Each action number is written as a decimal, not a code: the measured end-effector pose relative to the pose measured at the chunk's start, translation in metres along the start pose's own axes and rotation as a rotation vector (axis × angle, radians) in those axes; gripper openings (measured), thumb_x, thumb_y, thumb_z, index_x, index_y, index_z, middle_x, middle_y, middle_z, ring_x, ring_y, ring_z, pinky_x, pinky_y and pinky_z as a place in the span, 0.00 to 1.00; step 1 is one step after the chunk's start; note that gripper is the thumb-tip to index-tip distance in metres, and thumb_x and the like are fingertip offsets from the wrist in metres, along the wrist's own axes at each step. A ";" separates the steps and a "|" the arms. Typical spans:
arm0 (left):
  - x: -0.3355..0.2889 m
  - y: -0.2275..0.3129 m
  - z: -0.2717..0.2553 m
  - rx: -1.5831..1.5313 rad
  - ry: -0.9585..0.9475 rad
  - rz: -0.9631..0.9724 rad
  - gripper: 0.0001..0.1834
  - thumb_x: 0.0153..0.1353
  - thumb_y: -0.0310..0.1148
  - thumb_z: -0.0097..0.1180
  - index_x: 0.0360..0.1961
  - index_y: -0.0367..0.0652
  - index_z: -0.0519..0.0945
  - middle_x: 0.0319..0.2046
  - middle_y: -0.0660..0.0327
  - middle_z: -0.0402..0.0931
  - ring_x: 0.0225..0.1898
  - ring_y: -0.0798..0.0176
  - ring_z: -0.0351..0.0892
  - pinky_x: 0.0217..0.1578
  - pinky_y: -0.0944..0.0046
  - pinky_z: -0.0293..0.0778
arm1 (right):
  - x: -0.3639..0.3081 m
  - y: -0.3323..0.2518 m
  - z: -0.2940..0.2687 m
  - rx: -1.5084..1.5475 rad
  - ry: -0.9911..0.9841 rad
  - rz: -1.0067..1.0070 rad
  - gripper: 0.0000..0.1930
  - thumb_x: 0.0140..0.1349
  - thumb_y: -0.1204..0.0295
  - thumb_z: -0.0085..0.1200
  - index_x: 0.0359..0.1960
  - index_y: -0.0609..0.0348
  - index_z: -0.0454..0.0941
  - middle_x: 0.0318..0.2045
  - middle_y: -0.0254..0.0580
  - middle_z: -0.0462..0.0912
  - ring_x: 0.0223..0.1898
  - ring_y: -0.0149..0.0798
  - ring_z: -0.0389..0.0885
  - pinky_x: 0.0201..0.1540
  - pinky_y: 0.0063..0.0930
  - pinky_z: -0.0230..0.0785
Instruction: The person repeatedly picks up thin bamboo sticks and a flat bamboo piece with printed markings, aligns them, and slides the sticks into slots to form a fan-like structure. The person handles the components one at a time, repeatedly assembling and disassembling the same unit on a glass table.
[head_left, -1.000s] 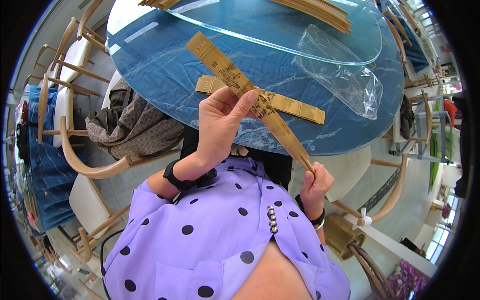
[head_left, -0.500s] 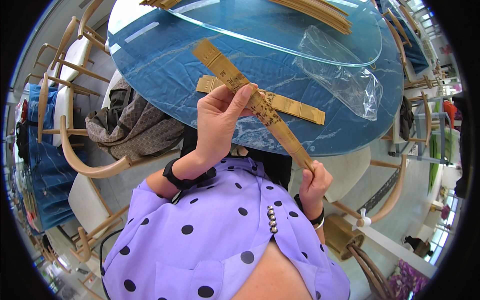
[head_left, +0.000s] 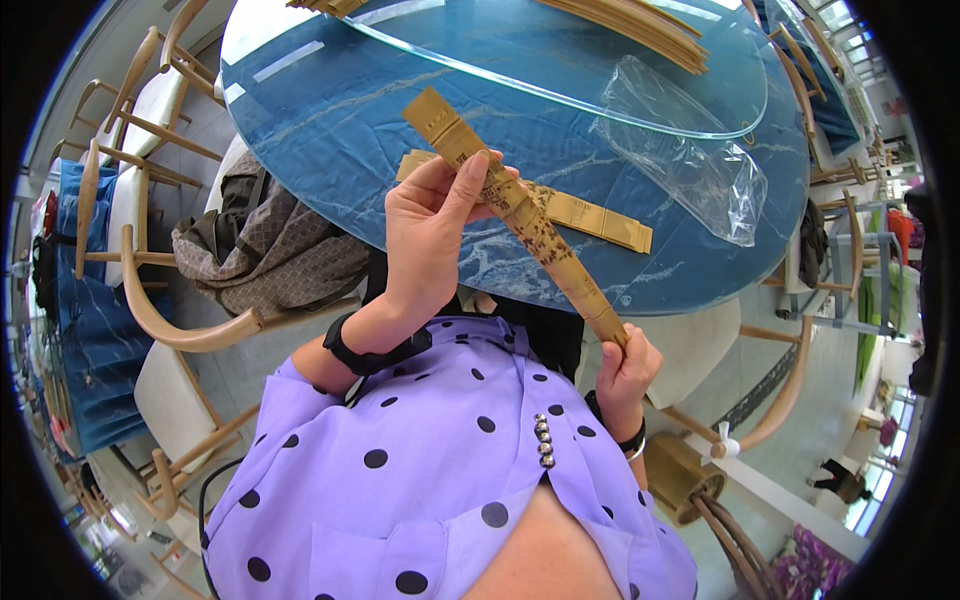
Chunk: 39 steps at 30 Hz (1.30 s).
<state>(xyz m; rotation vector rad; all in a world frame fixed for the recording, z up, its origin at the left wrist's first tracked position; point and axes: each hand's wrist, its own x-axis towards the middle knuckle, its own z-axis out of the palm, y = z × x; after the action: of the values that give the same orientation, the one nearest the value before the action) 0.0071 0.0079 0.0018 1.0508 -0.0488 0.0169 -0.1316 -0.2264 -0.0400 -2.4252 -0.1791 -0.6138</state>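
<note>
A long, narrow brown paper sleeve (head_left: 545,240) with dark floral print slants across the view above the near edge of the table. My left hand (head_left: 428,230) pinches it in its upper part, between thumb and fingers. At its lower right end, my right hand (head_left: 628,372) is closed around the tip. Beneath it on the tabletop lie similar brown paper sleeves (head_left: 595,218), crossing it at an angle and partly hidden by my left hand and the held sleeve. Whether the held sleeve is one layer or several, I cannot tell.
The oval table (head_left: 330,150) has a blue marbled top, with a raised glass disc (head_left: 560,95) at the far side. A stack of brown strips (head_left: 640,30) rests there. A crumpled clear plastic bag (head_left: 690,150) lies to the right. A patterned bag (head_left: 280,250) sits on a chair at left.
The upper part of the sleeve has swung slightly to the right and looks more squarely flat. My left hand has shifted a little left and up; my right hand has barely moved.
</note>
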 end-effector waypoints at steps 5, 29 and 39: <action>-0.002 -0.001 0.001 0.003 0.030 -0.012 0.15 0.72 0.36 0.57 0.47 0.33 0.83 0.38 0.55 0.85 0.44 0.61 0.87 0.45 0.61 0.85 | 0.000 0.002 0.000 0.017 -0.013 0.037 0.22 0.73 0.56 0.51 0.27 0.61 0.68 0.19 0.46 0.67 0.18 0.52 0.68 0.22 0.41 0.59; 0.006 -0.001 -0.002 -0.085 0.062 0.009 0.19 0.73 0.41 0.55 0.47 0.32 0.84 0.37 0.55 0.85 0.43 0.60 0.87 0.40 0.62 0.86 | -0.002 -0.005 0.000 0.347 -0.066 0.197 0.18 0.73 0.67 0.52 0.24 0.64 0.70 0.18 0.41 0.71 0.17 0.36 0.67 0.21 0.30 0.56; 0.008 -0.001 -0.005 0.003 -0.040 0.013 0.19 0.76 0.41 0.50 0.46 0.33 0.81 0.40 0.51 0.84 0.44 0.58 0.87 0.45 0.59 0.85 | -0.005 -0.009 -0.001 0.679 -0.069 0.430 0.21 0.74 0.62 0.54 0.26 0.67 0.74 0.21 0.34 0.75 0.20 0.24 0.65 0.24 0.21 0.55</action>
<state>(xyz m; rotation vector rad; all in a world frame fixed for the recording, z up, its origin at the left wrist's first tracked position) 0.0154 0.0119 -0.0011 1.0534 -0.0918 0.0082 -0.1389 -0.2190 -0.0369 -1.7452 0.0972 -0.2179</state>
